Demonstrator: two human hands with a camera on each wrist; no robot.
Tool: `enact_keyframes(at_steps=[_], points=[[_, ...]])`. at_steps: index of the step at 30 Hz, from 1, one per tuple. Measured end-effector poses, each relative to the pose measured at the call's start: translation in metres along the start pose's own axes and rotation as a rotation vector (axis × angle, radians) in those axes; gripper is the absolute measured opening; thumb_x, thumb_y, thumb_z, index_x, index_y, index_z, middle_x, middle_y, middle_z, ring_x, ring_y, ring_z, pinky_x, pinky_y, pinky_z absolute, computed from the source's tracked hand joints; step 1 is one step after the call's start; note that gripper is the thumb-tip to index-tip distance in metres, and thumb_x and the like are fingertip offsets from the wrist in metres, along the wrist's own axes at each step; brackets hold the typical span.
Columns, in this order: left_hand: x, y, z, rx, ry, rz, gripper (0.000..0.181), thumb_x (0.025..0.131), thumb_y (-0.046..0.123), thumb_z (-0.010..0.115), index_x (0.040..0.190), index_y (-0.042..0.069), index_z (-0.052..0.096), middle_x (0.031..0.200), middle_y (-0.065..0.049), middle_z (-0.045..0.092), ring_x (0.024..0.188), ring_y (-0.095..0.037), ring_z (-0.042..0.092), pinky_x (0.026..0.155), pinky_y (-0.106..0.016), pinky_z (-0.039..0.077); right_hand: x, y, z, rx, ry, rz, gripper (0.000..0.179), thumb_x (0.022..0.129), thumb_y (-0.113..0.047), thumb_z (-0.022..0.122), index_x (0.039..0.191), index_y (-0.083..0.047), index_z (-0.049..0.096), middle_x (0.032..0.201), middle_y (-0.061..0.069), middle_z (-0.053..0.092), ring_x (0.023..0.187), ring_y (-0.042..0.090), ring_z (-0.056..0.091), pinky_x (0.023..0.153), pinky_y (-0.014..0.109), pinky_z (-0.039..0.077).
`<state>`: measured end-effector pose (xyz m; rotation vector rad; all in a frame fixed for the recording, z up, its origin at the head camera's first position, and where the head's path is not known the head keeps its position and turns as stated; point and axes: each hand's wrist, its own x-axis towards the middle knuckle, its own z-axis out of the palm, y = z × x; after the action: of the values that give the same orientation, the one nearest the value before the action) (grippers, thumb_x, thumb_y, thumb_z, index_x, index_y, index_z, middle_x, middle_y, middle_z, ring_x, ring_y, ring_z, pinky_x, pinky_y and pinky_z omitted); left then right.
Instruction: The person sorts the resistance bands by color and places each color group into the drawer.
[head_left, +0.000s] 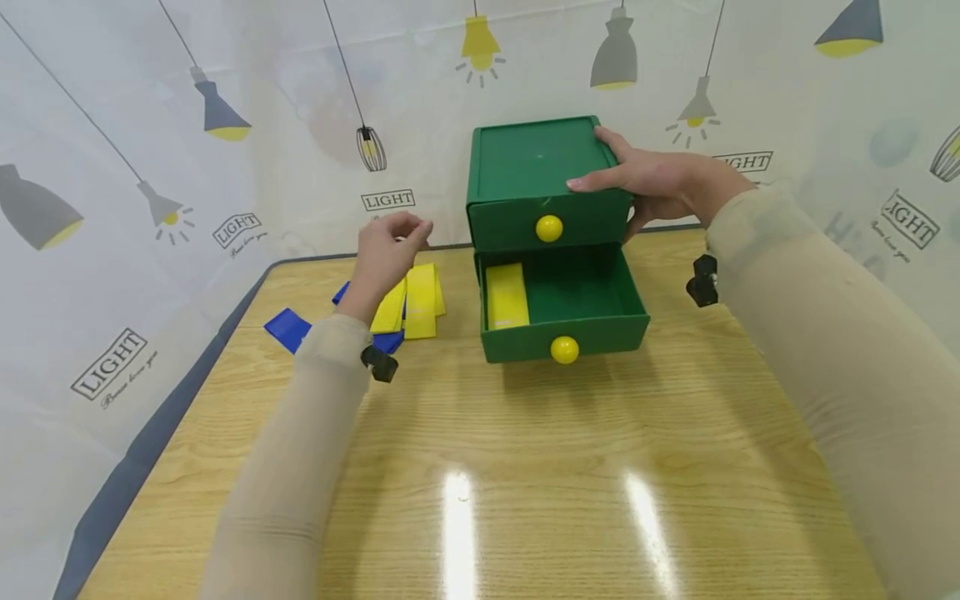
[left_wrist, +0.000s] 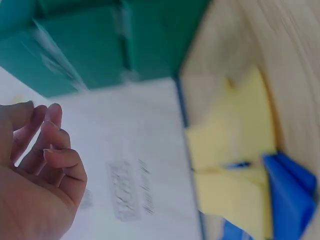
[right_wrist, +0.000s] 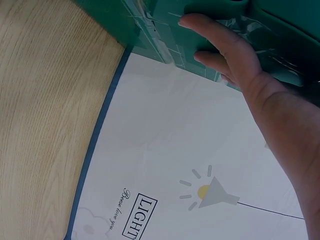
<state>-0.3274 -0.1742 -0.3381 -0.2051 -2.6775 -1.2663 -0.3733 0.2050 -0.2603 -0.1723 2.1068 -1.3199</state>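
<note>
A green two-drawer box (head_left: 536,158) with yellow knobs stands at the back of the table. Its lower drawer (head_left: 588,296) is pulled out, and a yellow folded piece (head_left: 507,296) lies at the left inside it. The upper drawer (head_left: 510,229) is pushed in. My right hand (head_left: 660,179) rests against the box's upper right side, with the thumb on the top; the right wrist view shows fingers (right_wrist: 225,42) pressed along the side wall. My left hand (head_left: 392,254) hovers left of the box, fingers loosely bent and holding nothing, above yellow pieces (head_left: 422,300) and blue pieces (head_left: 287,329).
A wooden table (head_left: 525,467) carries everything. Behind it hangs a white curtain (head_left: 300,100) printed with lamps, its dark blue border along the table's back and left edges. The flat yellow and blue pieces overlap in a loose pile.
</note>
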Motion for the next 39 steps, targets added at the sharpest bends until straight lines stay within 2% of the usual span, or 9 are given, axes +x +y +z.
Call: enact_keyframes(at_steps=[5,8,10,15,20,24,31,35,39], points=[[0.018,-0.035,-0.002,0.042,-0.074,-0.151,0.034,0.113,0.033,0.053,0.123,0.006,0.072,0.121,-0.018,0.073,0.104,-0.028,0.067,0.085,-0.035,0.056,-0.001,-0.001,0.0,0.0,0.009,0.004,0.116,0.1,-0.052,0.07,0.149,-0.065,-0.035,0.177,0.002,-0.029,0.165,0.047,0.011,0.112,0.074,0.044],[0.025,-0.052,0.0,0.088,-0.141,-0.263,0.031,0.112,0.026,0.056,0.134,0.009,0.069,0.131,-0.016,0.068,0.117,-0.032,0.064,0.095,-0.04,0.054,-0.001,-0.001,0.0,-0.001,0.01,0.01,0.116,0.1,-0.052,0.07,0.149,-0.065,-0.035,0.177,0.003,-0.029,0.164,0.048,0.014,0.112,0.074,0.045],[0.029,-0.062,0.003,0.132,-0.188,-0.303,0.033,0.111,0.022,0.058,0.141,0.011,0.065,0.133,-0.015,0.064,0.116,-0.031,0.062,0.095,-0.041,0.053,-0.001,-0.001,0.0,-0.003,0.008,0.011,0.117,0.1,-0.052,0.07,0.15,-0.064,-0.035,0.177,0.003,-0.029,0.163,0.049,0.015,0.112,0.074,0.045],[0.038,-0.081,0.011,0.199,-0.277,-0.337,0.042,0.11,0.019,0.06,0.151,0.016,0.059,0.132,-0.017,0.056,0.109,-0.029,0.055,0.094,-0.043,0.05,-0.001,0.0,-0.001,-0.006,0.009,0.007,0.117,0.1,-0.052,0.07,0.15,-0.064,-0.035,0.176,0.002,-0.03,0.163,0.049,0.013,0.112,0.074,0.044],[0.043,-0.094,0.016,0.239,-0.313,-0.365,0.047,0.11,0.022,0.06,0.157,0.019,0.053,0.158,-0.02,0.049,0.139,-0.036,0.051,0.12,-0.055,0.044,0.0,0.0,-0.001,-0.003,0.005,0.008,0.117,0.1,-0.052,0.07,0.149,-0.065,-0.035,0.176,0.001,-0.03,0.164,0.048,0.012,0.112,0.074,0.044],[0.044,-0.096,0.02,0.283,-0.306,-0.362,0.046,0.11,0.026,0.061,0.154,0.019,0.056,0.166,-0.019,0.043,0.149,-0.04,0.046,0.126,-0.059,0.037,0.001,0.001,0.0,-0.001,0.008,0.006,0.117,0.1,-0.052,0.07,0.15,-0.065,-0.034,0.176,0.001,-0.03,0.164,0.047,0.011,0.112,0.074,0.044],[0.045,-0.091,0.02,0.254,-0.242,-0.417,0.038,0.109,0.026,0.063,0.145,0.015,0.063,0.163,-0.017,0.047,0.131,-0.034,0.055,0.118,-0.053,0.046,0.001,-0.001,0.001,0.006,-0.001,0.004,0.117,0.1,-0.051,0.07,0.149,-0.065,-0.035,0.176,0.001,-0.031,0.164,0.047,0.012,0.113,0.074,0.043],[0.051,-0.084,0.013,0.234,-0.24,-0.394,0.039,0.109,0.027,0.062,0.145,0.011,0.062,0.155,-0.018,0.052,0.132,-0.034,0.054,0.116,-0.052,0.048,0.001,0.0,0.0,0.008,0.001,0.003,0.117,0.1,-0.051,0.07,0.149,-0.065,-0.035,0.176,0.001,-0.03,0.164,0.048,0.013,0.112,0.075,0.044],[0.053,-0.069,0.003,0.218,-0.265,-0.33,0.039,0.111,0.028,0.059,0.142,0.005,0.062,0.148,-0.019,0.058,0.132,-0.035,0.056,0.114,-0.051,0.05,0.001,0.001,-0.002,0.011,-0.002,0.0,0.117,0.1,-0.051,0.07,0.149,-0.065,-0.034,0.177,0.001,-0.029,0.164,0.047,0.013,0.111,0.075,0.045]])
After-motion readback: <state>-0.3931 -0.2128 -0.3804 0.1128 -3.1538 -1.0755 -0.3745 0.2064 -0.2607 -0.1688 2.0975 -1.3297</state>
